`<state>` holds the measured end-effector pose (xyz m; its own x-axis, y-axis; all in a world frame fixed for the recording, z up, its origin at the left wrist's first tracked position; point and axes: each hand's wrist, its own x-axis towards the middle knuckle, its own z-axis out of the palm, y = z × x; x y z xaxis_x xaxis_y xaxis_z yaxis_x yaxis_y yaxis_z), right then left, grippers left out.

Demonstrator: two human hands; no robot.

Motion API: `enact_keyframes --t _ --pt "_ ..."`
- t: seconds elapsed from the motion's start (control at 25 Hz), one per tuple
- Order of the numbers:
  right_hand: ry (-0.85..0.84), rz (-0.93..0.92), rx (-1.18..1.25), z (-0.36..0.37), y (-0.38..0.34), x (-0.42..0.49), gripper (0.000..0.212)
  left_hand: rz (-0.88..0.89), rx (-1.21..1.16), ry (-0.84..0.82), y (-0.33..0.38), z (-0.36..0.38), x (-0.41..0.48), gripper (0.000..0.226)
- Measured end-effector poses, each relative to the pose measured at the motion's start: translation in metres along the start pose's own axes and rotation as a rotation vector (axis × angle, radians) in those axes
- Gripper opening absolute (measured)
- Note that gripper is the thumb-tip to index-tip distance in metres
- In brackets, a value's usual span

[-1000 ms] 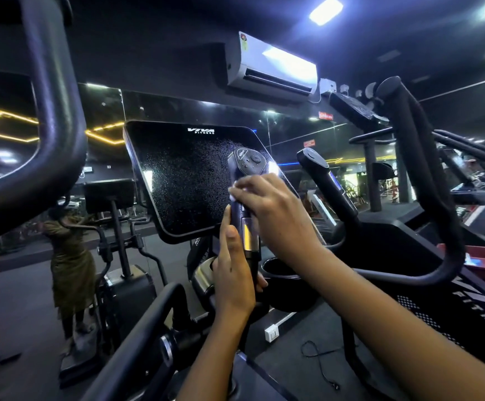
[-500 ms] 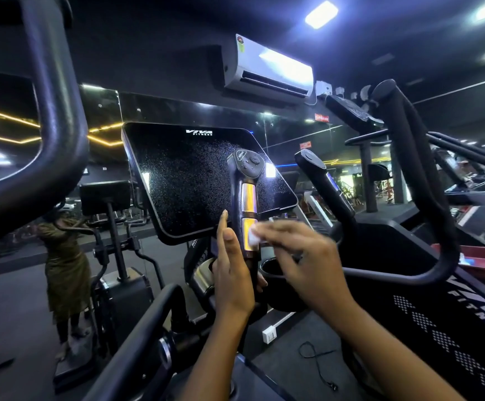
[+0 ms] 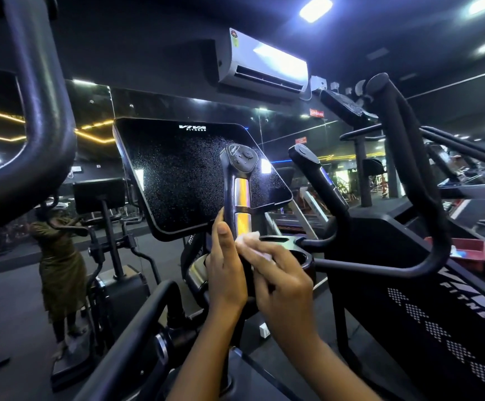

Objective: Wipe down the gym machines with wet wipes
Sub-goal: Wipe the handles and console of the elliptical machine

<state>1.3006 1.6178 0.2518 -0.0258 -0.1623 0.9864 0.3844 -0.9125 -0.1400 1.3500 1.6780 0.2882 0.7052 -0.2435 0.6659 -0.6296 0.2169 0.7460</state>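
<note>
A black machine handle [image 3: 239, 180] with metal sensor strips and buttons on top stands in front of a dark console screen [image 3: 189, 175]. My left hand [image 3: 225, 267] rests flat against the handle's left side, fingers straight up. My right hand [image 3: 281, 282] pinches a white wet wipe [image 3: 248, 240] and presses it on the lower part of the handle, just under the lower metal strip.
A second upright handle [image 3: 316, 175] stands to the right, with a cup holder [image 3: 302, 256] below it. Thick black arm bars curve at far left [image 3: 41, 117] and right [image 3: 415, 180]. A person [image 3: 59, 261] stands by another machine at left.
My right hand has slid the wipe down the handle from the button top to its lower part. My left hand has stayed against the handle's side.
</note>
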Motion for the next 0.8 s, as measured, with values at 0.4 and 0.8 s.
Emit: enact_keyframes --t 0.4,0.8 --pt "0.102 0.045 0.086 0.0 0.03 0.111 0.033 -0.092 0.245 -0.112 0.053 0.0 0.049 0.057" --pt "-0.029 -0.09 -0.032 0.035 0.048 0.12 0.039 -0.054 0.18 -0.025 0.038 0.011 0.052 0.051"
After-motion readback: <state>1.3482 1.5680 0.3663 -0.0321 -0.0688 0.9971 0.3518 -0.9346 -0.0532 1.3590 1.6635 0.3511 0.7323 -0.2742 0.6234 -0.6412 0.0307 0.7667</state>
